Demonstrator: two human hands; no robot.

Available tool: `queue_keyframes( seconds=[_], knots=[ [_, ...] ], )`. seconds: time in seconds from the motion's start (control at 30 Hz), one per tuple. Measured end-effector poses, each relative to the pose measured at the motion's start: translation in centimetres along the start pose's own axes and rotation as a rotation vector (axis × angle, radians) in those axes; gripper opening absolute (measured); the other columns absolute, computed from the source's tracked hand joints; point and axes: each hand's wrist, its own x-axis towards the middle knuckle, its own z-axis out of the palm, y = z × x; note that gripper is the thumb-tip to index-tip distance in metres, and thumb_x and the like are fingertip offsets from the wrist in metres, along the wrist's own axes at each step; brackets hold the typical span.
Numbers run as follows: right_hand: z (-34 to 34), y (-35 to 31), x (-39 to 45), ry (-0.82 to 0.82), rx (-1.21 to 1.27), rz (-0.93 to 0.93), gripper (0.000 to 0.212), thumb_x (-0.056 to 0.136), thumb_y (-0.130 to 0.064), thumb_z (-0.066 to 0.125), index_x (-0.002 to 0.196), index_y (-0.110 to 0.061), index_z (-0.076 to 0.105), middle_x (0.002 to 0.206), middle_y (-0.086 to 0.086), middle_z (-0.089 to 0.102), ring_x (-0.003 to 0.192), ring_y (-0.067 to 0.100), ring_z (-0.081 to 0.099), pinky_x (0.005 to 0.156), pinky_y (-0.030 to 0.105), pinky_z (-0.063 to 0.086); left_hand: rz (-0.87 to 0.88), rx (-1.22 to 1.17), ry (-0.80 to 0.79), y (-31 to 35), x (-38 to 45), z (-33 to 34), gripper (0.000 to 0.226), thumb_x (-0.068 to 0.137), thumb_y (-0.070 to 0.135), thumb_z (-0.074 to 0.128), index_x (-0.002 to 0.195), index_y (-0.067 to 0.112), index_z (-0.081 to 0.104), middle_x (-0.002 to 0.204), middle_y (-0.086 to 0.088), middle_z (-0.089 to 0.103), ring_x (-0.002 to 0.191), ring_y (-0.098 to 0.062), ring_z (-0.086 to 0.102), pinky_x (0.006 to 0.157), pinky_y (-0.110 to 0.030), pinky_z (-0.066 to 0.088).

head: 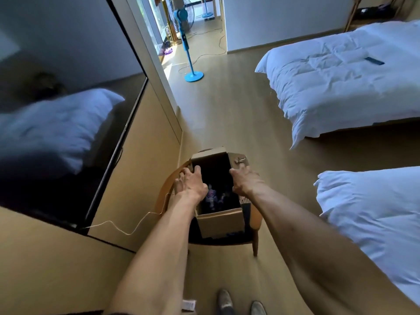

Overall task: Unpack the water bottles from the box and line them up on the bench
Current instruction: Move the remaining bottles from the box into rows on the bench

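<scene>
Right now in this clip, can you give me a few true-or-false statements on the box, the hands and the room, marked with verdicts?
1. The cardboard box sits on a wooden chair. True.
2. The left hand holds a water bottle above the box. False: it grips the box's left rim, and no bottle is lifted out.
3. The right hand is at the box's right edge. True.
4. The box is closed. False: its top is open, with dim, purplish contents inside.
5. A blue standing fan stands on the floor beyond the box. True.
6. The bed has a red cover. False: its bedding is white.
</scene>
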Motion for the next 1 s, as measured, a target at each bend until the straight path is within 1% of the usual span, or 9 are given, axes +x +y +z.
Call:
queue_keyframes(
  seconds=[0.1, 0.17, 0.33, 0.47, 0.63, 0.7, 0.77, 0.87, 1.0],
  knots=[
    [0.4, 1.3, 1.4, -0.026, 0.007, 0.011, 0.047, 0.086, -0.021, 0.064, 0.129, -0.018, 0.048, 0.131, 0.016, 0.042, 0.121, 0.034, 0.046, 0.097, 0.047, 0.042, 0.034, -0.020, -0.023, 1.5, 1.8, 0.6, 0.050, 0.085, 0.023, 0.060, 0.131, 0.021, 0.042, 0.135, -0.020, 0.043, 0.126, -0.037, 0.044, 0.103, -0.048, 0.039],
    [0.8, 1.9, 2.3, -0.046, 0.024, 0.017, 0.045, 0.086, -0.020, 0.063, 0.129, -0.018, 0.049, 0.128, 0.016, 0.043, 0.119, 0.035, 0.047, 0.097, 0.047, 0.043, 0.055, -0.015, -0.042, 2.2, 2.9, 1.0, 0.048, 0.085, 0.023, 0.059, 0.130, 0.021, 0.042, 0.133, -0.019, 0.044, 0.124, -0.036, 0.045, 0.102, -0.047, 0.039],
    [1.4, 3.2, 5.0, -0.078, 0.039, 0.039, 0.039, 0.085, -0.016, 0.055, 0.124, -0.017, 0.052, 0.124, 0.016, 0.044, 0.115, 0.035, 0.050, 0.095, 0.046, 0.047, 0.105, 0.003, -0.079, 3.1, 6.1, 2.3, 0.050, 0.087, 0.024, 0.058, 0.133, 0.021, 0.040, 0.132, -0.019, 0.044, 0.121, -0.035, 0.047, 0.101, -0.046, 0.039],
    [1.4, 3.4, 8.3, -0.081, 0.043, 0.066, 0.038, 0.084, -0.010, 0.053, 0.121, -0.015, 0.054, 0.124, 0.017, 0.046, 0.114, 0.036, 0.053, 0.095, 0.041, 0.047, 0.123, 0.015, -0.108, 3.1, 9.9, 2.3, 0.051, 0.086, 0.023, 0.057, 0.134, 0.021, 0.039, 0.130, -0.018, 0.044, 0.120, -0.035, 0.047, 0.101, -0.046, 0.038],
    [1.0, 1.7, 13.2, -0.111, 0.045, 0.056, 0.036, 0.085, -0.013, 0.052, 0.121, -0.014, 0.055, 0.122, 0.017, 0.051, 0.110, 0.035, 0.059, 0.093, 0.041, 0.051, 0.115, -0.012, -0.110, 1.7, 15.5, 2.0, 0.051, 0.087, 0.024, 0.054, 0.136, 0.019, 0.040, 0.131, -0.017, 0.045, 0.121, -0.035, 0.047, 0.101, -0.046, 0.040],
    [1.1, 0.5, 15.2, -0.147, 0.042, 0.038, 0.032, 0.084, -0.013, 0.052, 0.116, -0.014, 0.055, 0.114, 0.016, 0.059, 0.107, 0.035, 0.060, 0.088, 0.039, 0.052, 0.102, -0.032, -0.118, 0.8, 17.1, 2.5, 0.051, 0.086, 0.024, 0.055, 0.135, 0.019, 0.041, 0.130, -0.016, 0.044, 0.121, -0.034, 0.046, 0.102, -0.046, 0.039],
    [1.5, -0.8, 17.1, -0.178, 0.047, 0.021, 0.029, 0.083, -0.014, 0.053, 0.112, -0.014, 0.055, 0.108, 0.014, 0.063, 0.104, 0.033, 0.061, 0.082, 0.037, 0.049, 0.089, -0.035, -0.144, -0.2, 18.5, 3.3, 0.050, 0.086, 0.026, 0.056, 0.134, 0.019, 0.042, 0.131, -0.017, 0.044, 0.121, -0.034, 0.046, 0.101, -0.046, 0.039],
    [3.1, -2.8, 19.5, -0.206, 0.072, -0.029, 0.034, 0.083, -0.018, 0.057, 0.117, -0.016, 0.056, 0.107, 0.012, 0.065, 0.102, 0.032, 0.063, 0.077, 0.035, 0.049, 0.061, -0.034, -0.191, -2.3, 20.0, 5.2, 0.053, 0.086, 0.027, 0.057, 0.136, 0.019, 0.041, 0.135, -0.020, 0.042, 0.125, -0.036, 0.045, 0.103, -0.049, 0.039],
    [6.2, -3.8, 21.5, -0.271, 0.077, -0.066, 0.040, 0.084, -0.018, 0.060, 0.123, -0.018, 0.057, 0.111, 0.011, 0.065, 0.102, 0.029, 0.064, 0.077, 0.032, 0.048, 0.017, -0.031, -0.288, -4.5, 20.3, 8.6, 0.056, 0.086, 0.028, 0.059, 0.137, 0.021, 0.038, 0.138, -0.021, 0.041, 0.128, -0.037, 0.044, 0.103, -0.050, 0.037]
  ],
)
